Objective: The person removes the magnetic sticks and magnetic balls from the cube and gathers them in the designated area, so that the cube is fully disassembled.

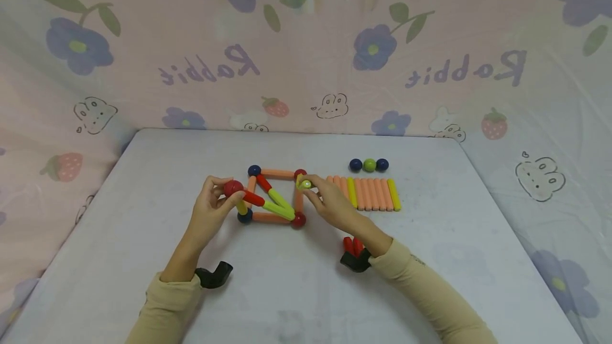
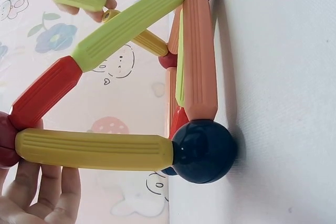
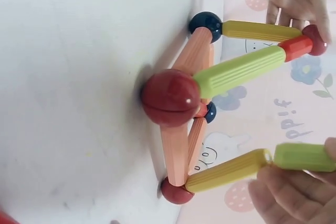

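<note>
Left of centre on the white tabletop (image 1: 277,291) stands a four-sided base of ridged salmon-pink rods (image 1: 272,217), its two left corners joined by glossy navy balls (image 1: 245,216), its two right corners by glossy red balls (image 1: 298,220). Within this base runs a low diagonal (image 1: 279,199), red at one end and lime green at the other, from the far left navy ball to the near right red ball. A ridged yellow rod (image 2: 94,149) rises from the near left navy ball to a raised dark red ball (image 1: 233,188), and a sloping red-and-lime strut (image 2: 128,27) links that ball to the near right corner.

The left hand (image 1: 210,200) grips the raised dark red ball between its thumb and bent fingers. The right hand (image 1: 330,200) pinches a short lime green rod (image 3: 304,157), thumb and fingertips closed about it. That rod's end sits right at the tip of a second yellow rod (image 3: 228,171), which leans up from the far right red ball; whether the ends touch, I cannot tell.

Right of the base lies a row of salmon and yellow rods (image 1: 368,194), with two navy balls and a green one (image 1: 370,165) lined up beyond. Two short red rods (image 1: 347,246) lie near the right wrist, partly hidden.
</note>
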`<action>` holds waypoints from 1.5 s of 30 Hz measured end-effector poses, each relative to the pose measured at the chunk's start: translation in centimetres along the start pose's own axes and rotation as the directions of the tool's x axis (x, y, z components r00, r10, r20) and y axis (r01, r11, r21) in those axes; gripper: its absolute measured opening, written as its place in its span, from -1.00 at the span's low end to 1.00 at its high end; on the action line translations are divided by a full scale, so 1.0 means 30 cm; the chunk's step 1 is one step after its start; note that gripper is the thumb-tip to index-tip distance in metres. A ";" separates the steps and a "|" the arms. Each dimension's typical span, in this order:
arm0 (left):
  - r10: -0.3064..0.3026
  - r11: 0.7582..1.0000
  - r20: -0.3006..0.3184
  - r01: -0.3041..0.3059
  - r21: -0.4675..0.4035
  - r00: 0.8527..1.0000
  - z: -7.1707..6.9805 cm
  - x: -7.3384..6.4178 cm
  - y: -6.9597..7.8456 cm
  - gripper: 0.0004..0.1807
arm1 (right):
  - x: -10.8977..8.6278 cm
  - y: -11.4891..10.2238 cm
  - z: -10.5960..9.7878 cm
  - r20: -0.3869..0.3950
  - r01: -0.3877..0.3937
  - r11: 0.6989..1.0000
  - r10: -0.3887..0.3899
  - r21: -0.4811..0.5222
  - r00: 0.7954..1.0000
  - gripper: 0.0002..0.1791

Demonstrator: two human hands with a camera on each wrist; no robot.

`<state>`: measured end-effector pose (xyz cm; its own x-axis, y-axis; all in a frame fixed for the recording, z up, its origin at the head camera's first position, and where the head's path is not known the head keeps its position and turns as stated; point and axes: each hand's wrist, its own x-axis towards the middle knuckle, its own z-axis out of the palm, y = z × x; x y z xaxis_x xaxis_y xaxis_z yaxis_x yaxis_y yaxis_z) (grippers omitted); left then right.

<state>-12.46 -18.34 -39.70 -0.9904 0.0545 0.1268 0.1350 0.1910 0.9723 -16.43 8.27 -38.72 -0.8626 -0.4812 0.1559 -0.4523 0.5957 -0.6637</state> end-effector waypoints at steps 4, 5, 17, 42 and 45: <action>-0.001 1.000 0.001 0.001 -0.002 1.000 0.000 -0.001 0.000 -0.56 | -0.024 0.003 -0.016 0.017 -0.001 0.999 0.001 0.048 1.000 -0.67; -0.002 1.000 0.002 0.002 -0.001 1.000 0.000 -0.001 0.000 -0.56 | -0.032 0.004 -0.020 0.021 0.004 0.999 -0.005 0.051 1.000 -0.68; 0.004 1.000 0.001 -0.004 0.003 1.000 -0.003 0.000 -0.001 -0.57 | -0.133 0.087 -0.030 0.165 -0.037 0.999 0.030 0.039 0.986 -0.72; 0.014 1.000 0.001 -0.014 0.015 1.000 -0.003 0.004 -0.007 -0.57 | -0.233 0.179 -0.051 0.271 -0.200 0.970 0.232 -0.142 0.934 -0.91; 0.018 1.000 0.003 -0.018 0.016 1.000 -0.004 0.002 -0.006 -0.56 | -0.221 0.179 -0.058 0.267 -0.186 0.974 0.214 -0.129 0.940 -0.89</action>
<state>-12.55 -18.50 -39.85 -0.9878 0.0604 0.1435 0.1529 0.2057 0.9666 -13.54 15.78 -42.04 -0.8471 -0.4959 -0.1910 -0.3097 0.7527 -0.5809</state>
